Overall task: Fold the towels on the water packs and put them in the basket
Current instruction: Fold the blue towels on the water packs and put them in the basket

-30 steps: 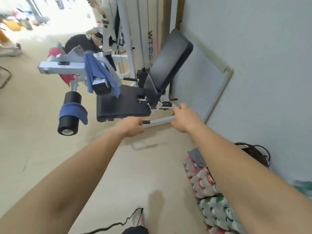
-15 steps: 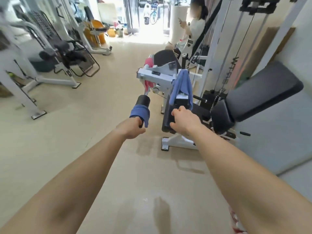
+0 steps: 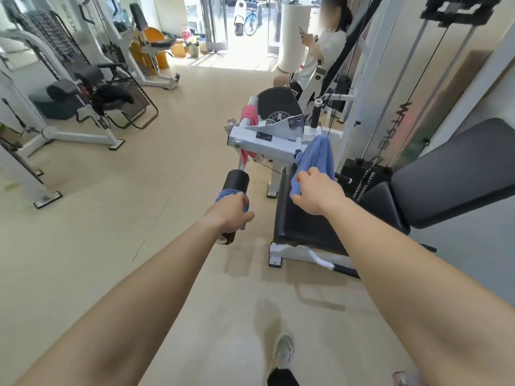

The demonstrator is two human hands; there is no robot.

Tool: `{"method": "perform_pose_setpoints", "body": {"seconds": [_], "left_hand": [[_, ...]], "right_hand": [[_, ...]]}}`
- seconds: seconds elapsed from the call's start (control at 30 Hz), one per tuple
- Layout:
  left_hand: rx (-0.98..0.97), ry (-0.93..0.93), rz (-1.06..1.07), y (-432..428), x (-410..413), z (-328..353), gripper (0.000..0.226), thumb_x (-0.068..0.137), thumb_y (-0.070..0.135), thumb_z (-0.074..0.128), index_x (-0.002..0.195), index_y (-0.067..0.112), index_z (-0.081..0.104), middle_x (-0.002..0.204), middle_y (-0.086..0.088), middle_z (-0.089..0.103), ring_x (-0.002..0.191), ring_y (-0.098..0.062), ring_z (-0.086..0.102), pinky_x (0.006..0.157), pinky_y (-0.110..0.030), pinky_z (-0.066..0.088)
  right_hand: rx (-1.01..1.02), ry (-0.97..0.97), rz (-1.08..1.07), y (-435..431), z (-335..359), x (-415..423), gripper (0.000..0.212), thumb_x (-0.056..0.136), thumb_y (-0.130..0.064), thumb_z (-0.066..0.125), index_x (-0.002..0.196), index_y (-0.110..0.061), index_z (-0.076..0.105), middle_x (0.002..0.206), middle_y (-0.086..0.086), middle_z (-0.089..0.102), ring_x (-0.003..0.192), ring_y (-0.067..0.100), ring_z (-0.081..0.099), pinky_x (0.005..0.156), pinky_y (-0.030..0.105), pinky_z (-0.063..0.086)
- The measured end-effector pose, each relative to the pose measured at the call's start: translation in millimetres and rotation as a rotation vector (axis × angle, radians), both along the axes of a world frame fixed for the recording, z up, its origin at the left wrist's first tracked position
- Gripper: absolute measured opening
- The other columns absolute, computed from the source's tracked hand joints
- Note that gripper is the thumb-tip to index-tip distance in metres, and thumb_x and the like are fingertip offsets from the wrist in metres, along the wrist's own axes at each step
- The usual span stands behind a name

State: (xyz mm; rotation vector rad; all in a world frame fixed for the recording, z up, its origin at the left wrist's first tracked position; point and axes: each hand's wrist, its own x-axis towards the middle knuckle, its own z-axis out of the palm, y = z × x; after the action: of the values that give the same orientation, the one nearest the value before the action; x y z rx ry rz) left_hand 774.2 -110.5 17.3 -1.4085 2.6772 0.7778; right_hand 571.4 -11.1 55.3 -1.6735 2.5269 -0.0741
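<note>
The task is at its gathering stage, as far as can be judged: no towel is folded and none is in the basket, and neither the water packs nor the basket shows in this view.

The left hand (image 3: pixel 230 214) is closed around a small blue cloth towel (image 3: pixel 226 195) wrapped over the near end of a black foam roller pad (image 3: pixel 233 190), fingers curled down onto the cloth. The right hand (image 3: pixel 316 190) grips the lower edge of a larger blue terry towel (image 3: pixel 317 157) that hangs from the right end of the white steel arm of a leg machine (image 3: pixel 267 142), fingers clamped on the fabric. Neither towel is free of the machine yet.

A third, pink towel (image 3: pixel 249 118) is draped over the left end of that same arm and hangs down behind it, untouched.

What remains, I judge: lifting both blue towels off, likely collecting the pink one, carrying them to the water packs, folding, and then filling the basket.

Around the hands, the black padded seat (image 3: pixel 303 218) lies just below the right hand, with a black padded backrest (image 3: pixel 457 168) to its right. Another person (image 3: pixel 320 51) sits on a machine beyond, well apart. The beige floor (image 3: pixel 167 176) shows no obstacles near the feet, though the machine's projecting arm and roller could snag the cloth.
</note>
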Motion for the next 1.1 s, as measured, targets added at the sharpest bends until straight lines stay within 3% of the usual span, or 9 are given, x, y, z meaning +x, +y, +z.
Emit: {"method": "perform_pose_setpoints", "body": {"seconds": [0.13,0.4,0.57,0.63,0.7,0.77,0.87,1.0,1.1], "left_hand": [[-0.004,0.011,-0.028,-50,-65,-9,0.044,0.089,0.039,0.055,0.129,0.020,0.049,0.105,-0.004,0.067,0.089,-0.019,0.062,0.084,-0.038,0.054],[0.084,0.152,-0.027,-123,-209,-10,0.065,0.089,0.048,0.057,0.144,0.019,0.037,0.130,-0.002,0.058,0.111,-0.024,0.060,0.093,-0.039,0.050],[0.177,0.229,-0.143,-139,-270,-17,0.083,0.091,0.038,0.062,0.156,0.020,0.014,0.151,-0.003,0.042,0.130,-0.026,0.050,0.096,-0.033,0.042],[0.187,0.237,-0.171,-143,-286,-19,0.081,0.091,0.037,0.062,0.156,0.021,0.016,0.147,-0.004,0.047,0.127,-0.027,0.052,0.099,-0.036,0.044],[0.186,0.216,-0.207,-145,-299,-22,0.066,0.090,0.038,0.063,0.146,0.020,0.034,0.134,-0.005,0.057,0.117,-0.028,0.057,0.097,-0.040,0.048],[0.125,0.188,-0.232,-147,-306,-25,0.044,0.086,0.041,0.066,0.121,0.018,0.051,0.113,-0.005,0.064,0.100,-0.026,0.061,0.088,-0.045,0.053],[0.031,0.186,-0.212,-156,-304,-18,0.031,0.080,0.044,0.071,0.089,0.020,0.054,0.087,-0.001,0.062,0.081,-0.023,0.060,0.070,-0.037,0.051],[-0.008,0.328,-0.213,-164,-294,-2,0.022,0.083,0.040,0.067,0.083,0.020,0.059,0.080,0.001,0.063,0.080,-0.023,0.061,0.066,-0.035,0.047],[0.105,0.519,-0.194,-156,-288,16,0.014,0.085,0.035,0.064,0.079,0.026,0.057,0.077,0.006,0.063,0.076,-0.016,0.059,0.069,-0.035,0.048]], "right_hand": [[-0.032,0.029,-0.068,-45,-9,-64,0.047,0.091,-0.036,0.056,0.131,-0.013,0.044,0.129,0.012,0.042,0.111,0.035,0.049,0.076,0.045,0.044],[-0.096,-0.137,-0.221,-119,-17,-181,0.055,0.097,-0.022,0.047,0.148,-0.015,0.027,0.145,0.013,0.038,0.128,0.035,0.041,0.091,0.044,0.042],[-0.093,-0.273,-0.133,-143,-29,-207,0.041,0.097,-0.017,0.051,0.137,-0.021,0.046,0.136,0.010,0.055,0.120,0.032,0.054,0.096,0.044,0.048],[-0.124,-0.338,-0.152,-143,-28,-216,0.043,0.096,-0.020,0.058,0.138,-0.020,0.050,0.135,0.007,0.058,0.120,0.028,0.055,0.101,0.042,0.046],[-0.160,-0.377,-0.212,-140,-29,-225,0.034,0.095,-0.024,0.062,0.128,-0.019,0.061,0.119,0.006,0.066,0.106,0.025,0.061,0.095,0.041,0.050],[-0.173,-0.397,-0.260,-139,-30,-228,0.017,0.094,-0.024,0.063,0.110,-0.020,0.068,0.104,0.004,0.068,0.093,0.021,0.062,0.085,0.039,0.052],[-0.219,-0.366,-0.292,-139,-28,-221,0.004,0.094,-0.021,0.061,0.094,-0.024,0.064,0.097,0.002,0.065,0.088,0.020,0.060,0.079,0.035,0.051],[-0.332,-0.350,-0.332,-135,-13,-211,0.010,0.095,-0.016,0.057,0.089,-0.023,0.063,0.091,0.001,0.064,0.085,0.021,0.059,0.072,0.031,0.045],[-0.464,-0.339,-0.389,-129,7,-198,0.010,0.097,-0.015,0.054,0.092,-0.020,0.060,0.091,0.001,0.061,0.083,0.020,0.056,0.071,0.031,0.042]]}}
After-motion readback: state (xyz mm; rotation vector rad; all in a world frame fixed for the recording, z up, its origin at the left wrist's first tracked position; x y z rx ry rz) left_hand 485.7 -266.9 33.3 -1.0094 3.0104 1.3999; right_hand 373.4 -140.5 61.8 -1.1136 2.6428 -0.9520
